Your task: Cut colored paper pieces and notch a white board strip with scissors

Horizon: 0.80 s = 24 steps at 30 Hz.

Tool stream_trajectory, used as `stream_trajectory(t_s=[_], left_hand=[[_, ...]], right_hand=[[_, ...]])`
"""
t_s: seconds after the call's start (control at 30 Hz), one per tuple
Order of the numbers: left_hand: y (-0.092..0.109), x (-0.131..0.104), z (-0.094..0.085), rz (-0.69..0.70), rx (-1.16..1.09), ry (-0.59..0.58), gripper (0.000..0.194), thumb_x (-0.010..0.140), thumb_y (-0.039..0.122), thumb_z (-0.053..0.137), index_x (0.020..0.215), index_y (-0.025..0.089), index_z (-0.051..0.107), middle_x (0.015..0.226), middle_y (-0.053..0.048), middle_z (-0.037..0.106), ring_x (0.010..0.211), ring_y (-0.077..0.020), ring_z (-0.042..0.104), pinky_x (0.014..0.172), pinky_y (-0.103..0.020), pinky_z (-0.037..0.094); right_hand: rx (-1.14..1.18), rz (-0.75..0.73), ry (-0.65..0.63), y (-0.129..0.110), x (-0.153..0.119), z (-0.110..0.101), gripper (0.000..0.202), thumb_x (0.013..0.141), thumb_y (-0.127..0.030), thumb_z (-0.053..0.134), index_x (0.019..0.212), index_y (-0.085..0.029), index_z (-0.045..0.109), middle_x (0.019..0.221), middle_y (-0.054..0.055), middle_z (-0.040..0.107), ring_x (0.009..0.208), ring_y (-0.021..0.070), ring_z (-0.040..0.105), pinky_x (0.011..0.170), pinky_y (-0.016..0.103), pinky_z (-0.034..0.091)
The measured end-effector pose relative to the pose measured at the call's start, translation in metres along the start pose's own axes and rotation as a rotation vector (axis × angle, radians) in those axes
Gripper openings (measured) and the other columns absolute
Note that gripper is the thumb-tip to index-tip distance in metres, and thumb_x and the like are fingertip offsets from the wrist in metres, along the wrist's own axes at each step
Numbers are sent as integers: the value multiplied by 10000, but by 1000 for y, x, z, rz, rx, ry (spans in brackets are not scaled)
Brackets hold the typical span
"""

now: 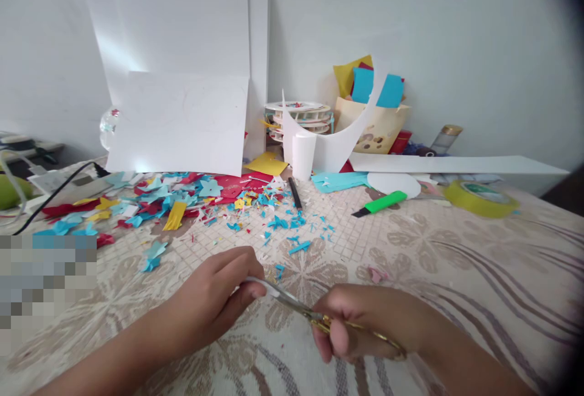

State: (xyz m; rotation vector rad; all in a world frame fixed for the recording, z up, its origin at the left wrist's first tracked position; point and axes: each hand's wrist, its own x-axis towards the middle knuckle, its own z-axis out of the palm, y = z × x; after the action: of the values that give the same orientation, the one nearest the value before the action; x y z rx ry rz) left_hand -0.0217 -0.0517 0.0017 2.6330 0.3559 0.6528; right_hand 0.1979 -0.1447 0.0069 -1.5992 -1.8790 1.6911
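Note:
Near the front centre, my left hand (pixel 228 289) is closed, with thumb and fingers pinching a thin white piece (pixel 255 281) that looks like paper, mostly hidden by the fingers. My right hand (pixel 360 323) is wrapped round the gold handles of a pair of scissors (pixel 296 305). The scissor blades point up and left, with their tips at the white piece beside my left thumb. Both hands are just above the patterned tablecloth (pixel 182 347).
Coloured paper scraps (pixel 155 198) cover the back left. Behind the hands are a black marker (pixel 294 193), a green cutter (pixel 385 202), yellow tape (pixel 479 198), a white paper roll (pixel 303 157) and a layered round model (pixel 298 119). White boards (pixel 177 122) lean on the wall.

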Motion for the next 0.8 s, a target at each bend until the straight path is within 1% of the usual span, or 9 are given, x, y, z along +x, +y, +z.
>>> stream_trajectory(t_s=[0.1, 0.23, 0.37, 0.43, 0.5, 0.6, 0.67, 0.73, 0.8], left_hand=[[-1, -1, 0, 2, -32, 8, 99, 827, 94, 430, 800, 189, 432, 713, 17, 485, 638, -113, 473, 580, -220, 371], [-2, -1, -1, -2, -97, 23, 106, 819, 81, 448, 804, 186, 455, 713, 19, 494, 644, -108, 475, 590, -215, 375], [-5, -1, -3, -26, -216, 65, 107, 811, 95, 484, 847, 191, 516, 745, 14, 531, 688, -110, 507, 628, -222, 396], [-7, 0, -3, -83, -311, 74, 74, 808, 143, 510, 857, 192, 537, 765, 4, 544, 708, -118, 521, 643, -236, 412], [-9, 1, -2, -181, -440, 88, 49, 808, 205, 526, 850, 184, 542, 751, -1, 543, 689, -120, 521, 612, -237, 419], [-11, 3, -1, -290, -607, 115, 106, 811, 273, 526, 840, 172, 542, 706, 1, 530, 629, -108, 501, 545, -220, 406], [-11, 4, -2, -279, -614, 113, 110, 811, 275, 528, 825, 168, 551, 704, -3, 536, 639, -112, 504, 566, -231, 412], [-10, 4, -4, -227, -551, 115, 93, 813, 255, 527, 811, 168, 560, 720, -13, 549, 675, -123, 517, 609, -252, 423], [-8, 4, -6, -184, -482, 125, 73, 816, 230, 521, 820, 171, 564, 733, -18, 557, 692, -128, 526, 628, -260, 427]], right_hand=[[-11, 22, 6, 3, 1, -2, 172, 729, -287, 533, 740, -138, 620, 540, -31, 481, 488, 84, 429, 439, 162, 303], [11, -102, 8, 14, 6, 0, 153, 729, -264, 564, 764, -137, 643, 556, -40, 482, 491, 71, 416, 444, 159, 294], [105, -174, 15, 22, 14, 3, 207, 769, -296, 556, 702, -125, 650, 538, -48, 465, 456, 49, 348, 415, 151, 250], [119, -158, 12, 24, 17, 5, 213, 767, -304, 557, 680, -127, 637, 533, -51, 462, 442, 47, 336, 400, 155, 232], [119, -146, 38, 27, 19, 7, 191, 758, -296, 559, 667, -137, 614, 526, -58, 437, 440, 50, 329, 404, 161, 231], [69, -151, 111, 30, 19, 10, 181, 765, -281, 540, 640, -150, 536, 531, -64, 387, 467, 57, 313, 440, 173, 247], [-15, -171, 163, 29, 18, 11, 183, 769, -267, 532, 632, -156, 480, 547, -65, 372, 488, 60, 307, 455, 179, 247], [-82, -196, 206, 26, 16, 12, 192, 759, -256, 547, 627, -159, 447, 556, -66, 366, 499, 60, 307, 452, 179, 236], [-98, -198, 205, 20, 14, 12, 194, 749, -253, 563, 632, -160, 440, 555, -68, 367, 495, 58, 307, 433, 175, 223]])
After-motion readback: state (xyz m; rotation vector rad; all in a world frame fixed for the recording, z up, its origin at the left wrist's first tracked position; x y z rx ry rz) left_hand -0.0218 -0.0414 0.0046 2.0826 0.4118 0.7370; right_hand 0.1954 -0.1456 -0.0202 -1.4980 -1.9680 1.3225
